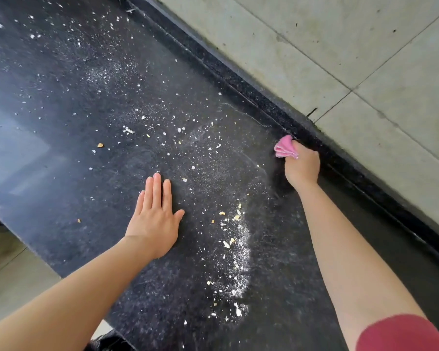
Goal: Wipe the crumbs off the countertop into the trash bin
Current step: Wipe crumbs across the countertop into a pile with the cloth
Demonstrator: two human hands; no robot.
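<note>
A dark speckled countertop [91, 158] fills the view, strewn with white and yellowish crumbs [235, 252]. The thickest band of crumbs and powder curves along the near middle, between my two arms. My right hand [302, 167] grips a bunched pink cloth [285, 147] at the back of the counter, close to the raised black strip under the wall. My left hand [154, 219] lies flat on the counter with straight fingers, left of the crumb band. No trash bin is clearly visible.
A black raised backsplash strip [243, 79] runs diagonally along the tiled wall [340, 54]. The counter's front edge [43, 257] drops off at the lower left to a pale floor [13, 279]. A dark shape [109, 342] peeks out below the edge at the bottom.
</note>
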